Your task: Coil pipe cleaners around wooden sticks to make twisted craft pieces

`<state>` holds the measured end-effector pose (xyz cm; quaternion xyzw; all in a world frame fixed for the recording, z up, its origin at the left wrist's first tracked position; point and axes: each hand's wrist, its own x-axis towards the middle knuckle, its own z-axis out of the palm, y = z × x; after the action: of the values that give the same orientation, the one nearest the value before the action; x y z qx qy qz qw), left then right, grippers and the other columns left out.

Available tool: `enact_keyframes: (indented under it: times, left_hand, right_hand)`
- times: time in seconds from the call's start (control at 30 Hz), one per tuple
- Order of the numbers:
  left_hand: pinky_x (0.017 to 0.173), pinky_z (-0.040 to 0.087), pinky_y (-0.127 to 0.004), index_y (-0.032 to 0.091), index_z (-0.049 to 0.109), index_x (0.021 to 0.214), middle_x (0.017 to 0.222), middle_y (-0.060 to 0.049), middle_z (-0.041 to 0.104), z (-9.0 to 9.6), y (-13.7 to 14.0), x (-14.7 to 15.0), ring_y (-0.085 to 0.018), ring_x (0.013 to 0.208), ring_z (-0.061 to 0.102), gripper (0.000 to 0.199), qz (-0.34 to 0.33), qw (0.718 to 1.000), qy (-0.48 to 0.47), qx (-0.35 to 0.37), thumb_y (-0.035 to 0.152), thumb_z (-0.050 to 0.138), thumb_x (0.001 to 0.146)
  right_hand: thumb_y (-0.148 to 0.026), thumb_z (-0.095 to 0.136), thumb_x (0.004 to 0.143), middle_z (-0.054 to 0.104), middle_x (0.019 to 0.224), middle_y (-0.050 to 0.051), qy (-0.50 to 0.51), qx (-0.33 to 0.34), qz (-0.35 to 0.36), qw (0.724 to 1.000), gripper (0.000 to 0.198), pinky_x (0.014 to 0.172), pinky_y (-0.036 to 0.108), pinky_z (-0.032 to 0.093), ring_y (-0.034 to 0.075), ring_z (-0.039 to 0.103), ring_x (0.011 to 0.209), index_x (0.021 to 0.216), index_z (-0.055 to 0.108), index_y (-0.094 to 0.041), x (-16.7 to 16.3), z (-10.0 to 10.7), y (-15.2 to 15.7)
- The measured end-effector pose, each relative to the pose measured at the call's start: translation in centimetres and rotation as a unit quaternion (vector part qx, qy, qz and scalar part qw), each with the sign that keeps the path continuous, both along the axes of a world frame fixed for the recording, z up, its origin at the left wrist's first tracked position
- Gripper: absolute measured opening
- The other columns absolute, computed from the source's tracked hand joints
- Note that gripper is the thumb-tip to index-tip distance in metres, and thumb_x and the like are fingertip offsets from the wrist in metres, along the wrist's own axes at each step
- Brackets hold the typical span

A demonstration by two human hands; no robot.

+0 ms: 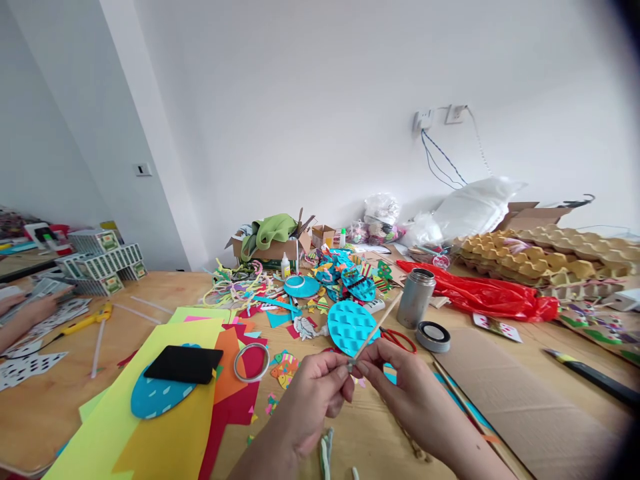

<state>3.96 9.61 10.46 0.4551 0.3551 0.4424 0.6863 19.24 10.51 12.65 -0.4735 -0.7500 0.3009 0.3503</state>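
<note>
Tan stick (379, 325) | long axis slants up-right | grip: left hand (320, 380), right hand (397, 380) pinch lower end

Thin stick (380, 323): pale wood tone, plain
Scored oval card (350, 328): bright blue, rows of darker scale-like marks
Oval card under smartphone (155, 403): blue, scattered pale-blue patches
Smartphone (183, 364): black
Paper sheets (115, 387): bright yellow, mustard, orange, deep red
Fish cut-outs (284, 370): orange, yellow, green and pink, mixed
Metal flask (415, 300): silver-grey
Flask lid (433, 333): grey, black ring, pale centre
Scissors (413, 346): red-orange handles
Plastic bag (490, 293): glossy red
Egg trays (540, 257): yellowish tan, greyer below
Cardboard sheet (520, 400): plain brown
Utility knife (595, 379): black, yellow-green section
Glue gun (90, 324): yellow
Cloth (273, 230): olive green
</note>
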Motion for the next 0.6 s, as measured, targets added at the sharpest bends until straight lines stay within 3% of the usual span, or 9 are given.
enact_keyframes:
  times: [0.13, 0.37, 0.6]
  left_hand:
    - [0.043, 0.008, -0.023, 0.011, 0.055, 0.08, 0.058, 0.003, 0.043, -0.18, 0.1, -0.23, -0.003, 0.043, 0.02, 0.025, -0.015, 1.0, 0.002, -0.012, 0.036, 0.057, 0.078]
    - [0.042, 0.013, -0.02, 0.017, 0.047, 0.084, 0.054, 0.007, 0.04, -0.87, 0.13, 0.59, -0.004, 0.045, 0.026, 0.022, 0.081, 0.992, 0.077, 0.061, 0.038, 0.052, 0.082]
    - [0.039, 0.006, -0.02, 0.018, 0.043, 0.076, 0.051, 0.008, 0.035, -0.28, 0.19, 0.35, -0.003, 0.041, 0.016, 0.021, 0.056, 0.998, 0.035, -0.007, 0.037, 0.052, 0.081]
  right_hand:
    - [-0.029, 0.047, 0.084, 0.063, 0.069, 0.003, -0.017, -0.006, -0.006, 1.0, 0.019, 0.062, 0.027, 0.041, 0.018, 0.056, 0.067, 0.071, 0.057, -0.019, -0.09, -0.04, 0.05]
    - [-0.029, 0.043, 0.087, 0.062, 0.071, 0.002, -0.027, 0.008, -0.002, 1.0, 0.022, 0.062, 0.027, 0.041, 0.017, 0.055, 0.067, 0.072, 0.057, -0.019, -0.49, -0.36, 0.11]
    - [-0.028, 0.044, 0.086, 0.06, 0.071, 0.003, -0.036, 0.047, -0.012, 0.998, 0.021, 0.063, 0.028, 0.041, 0.017, 0.055, 0.067, 0.071, 0.055, -0.019, -0.64, -0.83, 0.34]
